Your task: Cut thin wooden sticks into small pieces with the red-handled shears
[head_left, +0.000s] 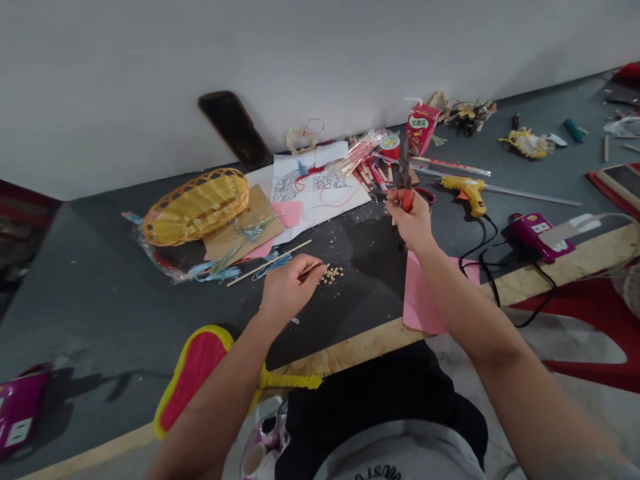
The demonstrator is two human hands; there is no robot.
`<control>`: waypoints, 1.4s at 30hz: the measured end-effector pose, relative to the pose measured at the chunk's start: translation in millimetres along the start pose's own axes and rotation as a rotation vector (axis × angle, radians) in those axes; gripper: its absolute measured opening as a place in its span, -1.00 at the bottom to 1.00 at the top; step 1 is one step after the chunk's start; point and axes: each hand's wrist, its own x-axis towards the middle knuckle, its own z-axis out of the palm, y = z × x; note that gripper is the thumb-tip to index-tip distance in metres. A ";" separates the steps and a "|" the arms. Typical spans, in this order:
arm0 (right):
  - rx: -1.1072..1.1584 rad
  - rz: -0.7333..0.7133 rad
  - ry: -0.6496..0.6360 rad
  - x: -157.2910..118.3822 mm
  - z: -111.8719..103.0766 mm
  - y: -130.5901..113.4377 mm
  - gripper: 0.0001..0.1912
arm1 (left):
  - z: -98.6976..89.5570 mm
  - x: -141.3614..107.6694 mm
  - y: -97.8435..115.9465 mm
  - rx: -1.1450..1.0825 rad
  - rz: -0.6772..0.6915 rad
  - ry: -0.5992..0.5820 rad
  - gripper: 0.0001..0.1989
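Pinched between the fingertips of my left hand (290, 288) is a short thin wooden stick (311, 268). Just beyond those fingertips lies a small pile of tiny wooden bits (333, 274) on the dark tabletop. A longer thin stick (270, 263) rests behind the left hand, across some blue tassels (215, 271). My right hand (414, 223) is raised over the table and closed around red-handled pliers (404, 167), their dark jaws pointing away from me. Below my right forearm is a pink sheet (417, 300).
A yellow woven basket (197, 207) stands at back left, near a phone (235, 130) leaning on the wall. Printed papers (295, 183) lie mid-table. To the right are a red drink carton (423, 127), a yellow glue gun (465, 191) and a purple power box (543, 235) with cables.
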 end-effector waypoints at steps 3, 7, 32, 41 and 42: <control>0.109 0.023 0.066 9.6 -2.5 12.3 -0.88 | 1.5 2.1 9.3 0.102 0.051 -0.065 -0.77; 0.212 0.168 0.124 17.2 -6.5 22.6 -0.82 | 4.4 19.6 29.9 0.226 0.204 -0.142 -0.77; 0.210 0.125 0.165 27.5 -10.3 28.3 -0.75 | 95.8 164.2 110.8 0.469 0.241 -0.141 -0.68; 0.108 0.040 0.010 24.4 -4.7 27.7 -0.78 | 33.4 69.9 78.6 0.350 0.266 -0.198 -0.72; 0.100 0.042 -0.007 21.5 -3.7 25.4 -0.76 | 26.7 57.4 70.2 0.375 0.281 -0.205 -0.73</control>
